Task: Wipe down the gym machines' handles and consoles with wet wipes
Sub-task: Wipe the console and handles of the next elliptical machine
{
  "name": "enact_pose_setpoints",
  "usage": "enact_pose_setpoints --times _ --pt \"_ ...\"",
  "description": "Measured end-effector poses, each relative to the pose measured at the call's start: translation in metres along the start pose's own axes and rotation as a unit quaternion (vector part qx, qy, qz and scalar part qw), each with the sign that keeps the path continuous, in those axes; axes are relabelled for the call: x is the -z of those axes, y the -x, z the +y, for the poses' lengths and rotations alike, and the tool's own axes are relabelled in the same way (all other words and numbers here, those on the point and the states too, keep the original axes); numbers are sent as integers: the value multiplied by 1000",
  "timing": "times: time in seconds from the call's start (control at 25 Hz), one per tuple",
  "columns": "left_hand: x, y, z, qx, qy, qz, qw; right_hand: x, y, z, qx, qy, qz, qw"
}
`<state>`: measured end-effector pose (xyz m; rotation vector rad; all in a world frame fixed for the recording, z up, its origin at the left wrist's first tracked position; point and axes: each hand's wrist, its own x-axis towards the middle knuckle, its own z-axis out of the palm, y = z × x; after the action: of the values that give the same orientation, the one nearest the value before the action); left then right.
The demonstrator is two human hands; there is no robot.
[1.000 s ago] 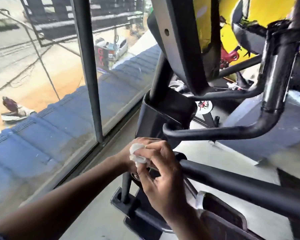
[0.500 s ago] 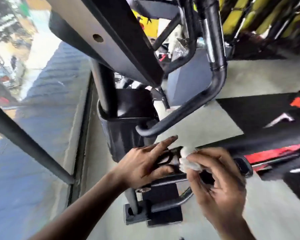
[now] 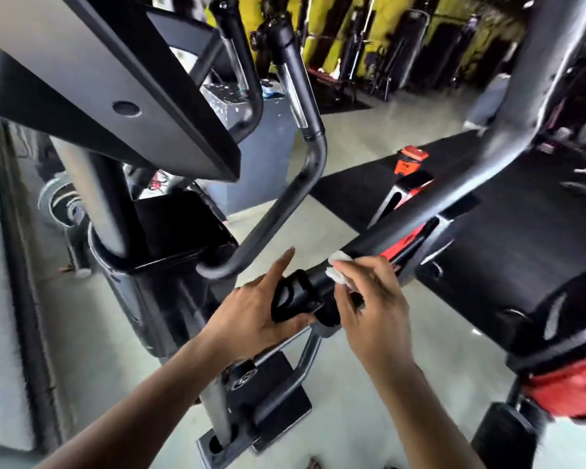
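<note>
**At the handle's near end, the wipe crosses to my right hand**

Down by the black end cap, that's where the action is, all from the one head view. A second ago both my hands were bunched together on the wet wipe beside the window, low on the frame. Now the view has swung round to the gym floor, my hands have drawn apart, and the wet wipe (image 3: 338, 272) sits on the long black handle bar (image 3: 403, 231) instead. By my reckoning, that means the lower stretch is dealt with and the wiping is starting up the bar, with most of its length toward the red trim not yet reached.

Left hand (image 3: 251, 319): fingers mostly straight, index stretched up past the bar, palm and thumb cupping the black end cap (image 3: 293, 297) to steady it. No real curl there, more a bracing touch than a grip.

Right hand (image 3: 369, 306): fingers bent over the top of the bar, pinching the crumpled white wipe against it just beyond the cap. Only a small bunch of the wipe peeks out above my fingertips; the rest is hidden under them.

Nearby, the curved grey tube (image 3: 285, 201) arcs close behind my left index without touching it.
</note>
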<state>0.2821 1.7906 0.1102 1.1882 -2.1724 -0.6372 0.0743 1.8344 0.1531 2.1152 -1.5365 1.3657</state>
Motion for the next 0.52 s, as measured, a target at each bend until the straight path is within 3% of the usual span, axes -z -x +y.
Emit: enact_pose_setpoints --times 0.28,0.52 --pt "-4 -1 -6 3 2 3 1000 -12 17 -14 41 16 -35 998" --pt "2 4 2 -38 4 12 999 37 -39 27 -30 53 69 996"
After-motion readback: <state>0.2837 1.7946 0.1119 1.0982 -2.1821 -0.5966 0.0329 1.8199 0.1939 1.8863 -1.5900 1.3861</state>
